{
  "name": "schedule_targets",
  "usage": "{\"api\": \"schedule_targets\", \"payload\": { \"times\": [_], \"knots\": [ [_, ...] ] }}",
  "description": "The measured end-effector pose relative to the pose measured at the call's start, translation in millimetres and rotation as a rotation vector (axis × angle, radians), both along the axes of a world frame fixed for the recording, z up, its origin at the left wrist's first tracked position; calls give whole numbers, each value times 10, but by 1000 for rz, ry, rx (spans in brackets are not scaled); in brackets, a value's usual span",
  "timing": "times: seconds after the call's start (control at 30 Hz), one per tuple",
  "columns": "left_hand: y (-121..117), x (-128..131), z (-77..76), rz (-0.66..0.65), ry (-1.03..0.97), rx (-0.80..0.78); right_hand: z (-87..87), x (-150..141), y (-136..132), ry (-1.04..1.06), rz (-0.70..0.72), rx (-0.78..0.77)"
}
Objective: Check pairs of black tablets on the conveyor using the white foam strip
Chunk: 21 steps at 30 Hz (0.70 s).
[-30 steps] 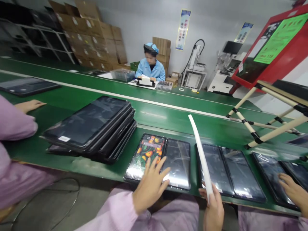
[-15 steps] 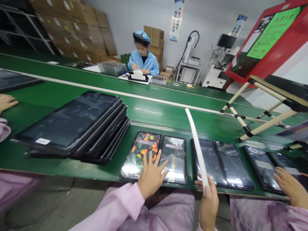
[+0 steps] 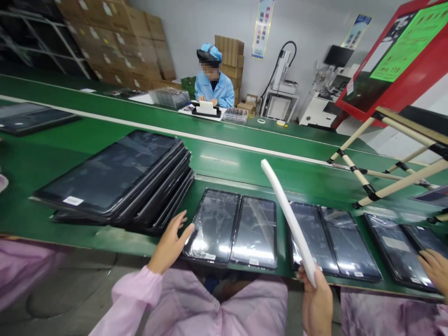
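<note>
My left hand [image 3: 171, 242] is open, fingers apart, at the left edge of a dark-screened tablet [image 3: 215, 226] in clear film. A second tablet [image 3: 255, 231] lies right beside that one, its screen dark too. My right hand [image 3: 317, 298] is closed around the lower end of a long, slightly bent white strip [image 3: 289, 212]. The strip points up and away, passing in front of another pair of tablets [image 3: 353, 242]. Close to my left hand rises an uneven stack of tablets [image 3: 115, 177], the top one bearing a small white label.
A co-worker's hand [image 3: 434, 268] rests by tablets [image 3: 399, 249] at the right. Farther left lie more tablets [image 3: 35, 116] on the green bench [image 3: 224, 161]. A pipe frame [image 3: 364, 186] stands at the right. Across the bench a person in blue [image 3: 215, 86] sits working.
Both tablets in front of me went from lit to dark screens. My left hand moved left off them to the left tablet's edge. My right hand still holds the strip.
</note>
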<state>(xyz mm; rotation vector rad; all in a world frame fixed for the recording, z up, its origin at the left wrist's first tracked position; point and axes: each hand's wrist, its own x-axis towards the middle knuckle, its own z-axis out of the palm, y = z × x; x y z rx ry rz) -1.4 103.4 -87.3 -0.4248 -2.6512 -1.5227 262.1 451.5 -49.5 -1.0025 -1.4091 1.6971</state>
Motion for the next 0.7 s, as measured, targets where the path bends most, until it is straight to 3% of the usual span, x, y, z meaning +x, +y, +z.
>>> {"api": "schedule_targets", "payload": {
  "times": [0.13, 0.23, 0.37, 0.5, 0.7],
  "knots": [
    [-250, 458, -236, -154, -21, -79, 276, -168, 77, 36, 113, 173],
    [-262, 604, -301, -152, 61, -145, 389, -274, 153, -92, 300, 333],
    [-210, 560, -343, -84, 110, -144, 420, -388, 259, -157, 397, 447],
    [-165, 516, -378, -42, 174, -163, 500, -520, 396, -279, 457, 688],
    [-194, 488, -330, -38, 67, -129, 699, -846, 623, -309, 576, 949]
  ]
}}
